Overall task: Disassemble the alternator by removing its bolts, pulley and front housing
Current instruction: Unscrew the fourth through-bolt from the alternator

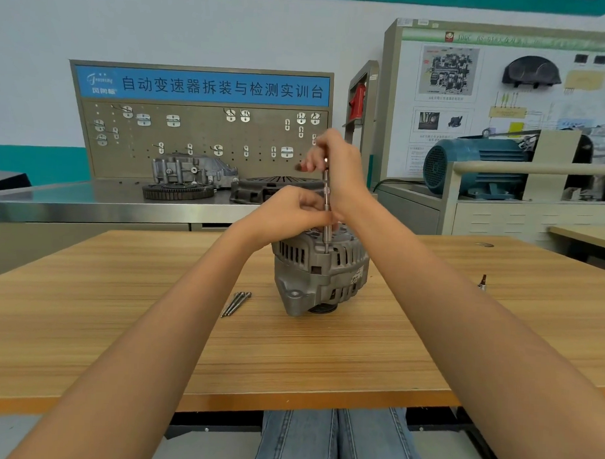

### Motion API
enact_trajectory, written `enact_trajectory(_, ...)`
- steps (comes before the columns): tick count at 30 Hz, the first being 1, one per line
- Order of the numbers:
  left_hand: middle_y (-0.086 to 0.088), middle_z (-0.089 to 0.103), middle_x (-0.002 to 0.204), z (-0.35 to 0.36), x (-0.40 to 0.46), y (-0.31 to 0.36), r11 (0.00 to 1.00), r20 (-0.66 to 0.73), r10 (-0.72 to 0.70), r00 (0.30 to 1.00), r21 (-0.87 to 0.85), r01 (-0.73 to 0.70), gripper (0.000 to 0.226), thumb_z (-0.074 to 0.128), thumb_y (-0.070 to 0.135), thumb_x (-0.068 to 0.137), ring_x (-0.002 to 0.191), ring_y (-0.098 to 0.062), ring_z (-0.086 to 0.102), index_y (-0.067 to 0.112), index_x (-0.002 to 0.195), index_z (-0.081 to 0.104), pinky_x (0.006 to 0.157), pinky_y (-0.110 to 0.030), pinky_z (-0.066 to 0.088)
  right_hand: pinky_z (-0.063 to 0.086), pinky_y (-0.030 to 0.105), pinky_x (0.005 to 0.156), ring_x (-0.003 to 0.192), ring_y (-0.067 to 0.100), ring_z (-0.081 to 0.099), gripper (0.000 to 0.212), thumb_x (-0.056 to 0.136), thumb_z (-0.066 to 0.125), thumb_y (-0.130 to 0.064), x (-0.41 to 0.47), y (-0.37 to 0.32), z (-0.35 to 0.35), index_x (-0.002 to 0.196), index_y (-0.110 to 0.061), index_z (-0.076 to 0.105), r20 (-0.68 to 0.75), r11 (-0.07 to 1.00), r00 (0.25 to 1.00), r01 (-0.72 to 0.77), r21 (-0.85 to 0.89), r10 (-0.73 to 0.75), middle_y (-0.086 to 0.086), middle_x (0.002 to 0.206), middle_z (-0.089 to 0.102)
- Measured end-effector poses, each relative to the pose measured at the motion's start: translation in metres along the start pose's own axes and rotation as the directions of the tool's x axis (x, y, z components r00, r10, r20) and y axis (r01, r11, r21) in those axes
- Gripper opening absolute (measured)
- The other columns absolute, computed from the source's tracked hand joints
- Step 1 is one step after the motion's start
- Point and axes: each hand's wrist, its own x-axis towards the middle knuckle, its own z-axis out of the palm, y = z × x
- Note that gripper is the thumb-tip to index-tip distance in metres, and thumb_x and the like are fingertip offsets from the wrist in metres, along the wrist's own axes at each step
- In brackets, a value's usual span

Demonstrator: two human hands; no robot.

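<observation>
The grey cast-metal alternator (321, 276) is standing pulley-down mid-surface; I'm gripping a long steel through-bolt (325, 209) with both hands: right hand (337, 172) high, left hand (295, 210) low. Pulling crooked risks binding it, tipping the alternator onto loose bolts (235, 304).

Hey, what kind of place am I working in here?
Probably an automotive training workshop. A pegboard with tool hooks stands behind a steel bench holding gearbox parts, a wall display board shows car components, and an alternator sits on the wooden table.
</observation>
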Motion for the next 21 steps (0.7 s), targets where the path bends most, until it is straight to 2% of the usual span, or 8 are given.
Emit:
enact_trajectory(4, 0.011, 0.071, 0.073, -0.005, 0.0, 0.0, 1.0, 0.06, -0.001, 0.998, 0.019, -0.001, 0.012, 0.066, 0.024, 0.087, 0.069, 0.006, 0.061, 0.019, 0.079, 0.073, 0.069, -0.015, 0.043, 0.045, 0.029, 0.071, 0.055, 0.021, 0.044, 0.063, 0.093, 0.035, -0.012, 0.003, -0.003, -0.005, 0.031, -0.017, 0.04, 0.162, 0.892, 0.983, -0.144, 0.428, 0.081, 0.001, 0.038, 0.041)
enact_trajectory(6, 0.007, 0.073, 0.079, -0.004, 0.0, 0.0, 1.0, 0.046, 0.003, 0.999, 0.018, -0.003, 0.01, 0.067, 0.023, 0.086, 0.074, 0.003, 0.062, 0.018, 0.083, 0.074, 0.071, -0.012, 0.044, 0.044, 0.029, 0.071, 0.053, 0.019, 0.045, 0.062, 0.094, 0.035, -0.011, 0.001, -0.005, -0.003, 0.032, -0.016, 0.041, 0.11, 0.883, 0.988, -0.147, 0.445, 0.109, 0.001, 0.038, 0.041)
enact_trajectory(8, 0.0, 0.074, 0.084, -0.003, 0.0, -0.001, 1.0, 0.005, 0.01, 1.0, 0.029, -0.011, 0.009, 0.069, 0.02, 0.084, 0.077, -0.003, 0.064, 0.014, 0.087, 0.075, 0.077, -0.018, 0.048, 0.044, 0.024, 0.068, 0.051, 0.013, 0.049, 0.056, 0.093, 0.037, -0.011, -0.004, -0.005, 0.001, 0.038, -0.013, 0.041, -0.038, 0.957, 0.997, -0.053, 0.286, 0.066, -0.002, 0.04, 0.043)
enact_trajectory(10, 0.007, 0.071, 0.071, -0.003, 0.001, -0.002, 0.998, -0.063, 0.033, 0.997, 0.048, -0.03, 0.008, 0.068, 0.011, 0.083, 0.069, -0.001, 0.062, 0.017, 0.078, 0.071, 0.071, -0.024, 0.05, 0.04, 0.023, 0.063, 0.052, 0.005, 0.044, 0.043, 0.092, 0.04, -0.018, -0.014, 0.0, 0.007, 0.049, -0.013, 0.044, -0.153, 0.943, 0.97, 0.135, -0.303, -0.188, -0.006, 0.049, 0.043)
enact_trajectory(12, 0.001, 0.068, 0.082, -0.001, 0.004, -0.003, 0.985, -0.13, 0.089, 0.987, 0.159, -0.068, 0.009, 0.06, 0.005, 0.087, 0.081, -0.011, 0.061, 0.012, 0.092, 0.063, 0.074, -0.036, 0.05, 0.035, 0.03, 0.076, 0.073, 0.011, 0.044, 0.024, 0.086, 0.04, -0.029, -0.023, 0.011, 0.009, 0.073, -0.014, 0.052, -0.051, 0.408, 0.897, 0.148, -0.901, -0.438, -0.002, 0.073, 0.048)
enact_trajectory(14, -0.011, 0.064, 0.105, 0.003, 0.006, -0.003, 0.955, -0.169, 0.121, 0.978, 0.289, -0.068, 0.027, 0.055, 0.009, 0.09, 0.097, -0.028, 0.058, 0.008, 0.117, 0.053, 0.085, -0.046, 0.049, 0.029, 0.036, 0.086, 0.089, 0.022, 0.044, 0.028, 0.084, 0.04, -0.034, -0.028, 0.014, 0.01, 0.093, -0.011, 0.054, -0.011, 0.064, 0.889, 0.02, -0.998, -0.458, 0.005, 0.092, 0.05)
enact_trajectory(18, -0.016, 0.061, 0.11, 0.006, 0.004, -0.002, 0.952, -0.159, 0.167, 0.973, 0.281, -0.117, 0.034, 0.056, 0.007, 0.088, 0.103, -0.033, 0.056, 0.006, 0.122, 0.05, 0.088, -0.05, 0.048, 0.027, 0.035, 0.091, 0.092, 0.023, 0.045, 0.028, 0.086, 0.039, -0.033, -0.024, 0.01, 0.01, 0.093, -0.011, 0.055, 0.035, 0.133, 0.891, 0.106, -0.986, -0.452, 0.005, 0.093, 0.051)
enact_trajectory(21, -0.006, 0.066, 0.083, 0.003, 0.002, -0.003, 0.977, -0.118, 0.134, 0.984, 0.18, -0.112, 0.008, 0.058, 0.006, 0.085, 0.08, -0.019, 0.059, 0.009, 0.092, 0.061, 0.07, -0.033, 0.049, 0.033, 0.034, 0.085, 0.073, 0.017, 0.041, 0.03, 0.089, 0.043, -0.025, -0.018, 0.006, 0.009, 0.061, -0.014, 0.046, -0.019, 0.444, 0.888, 0.211, -0.871, -0.46, -0.002, 0.068, 0.043)
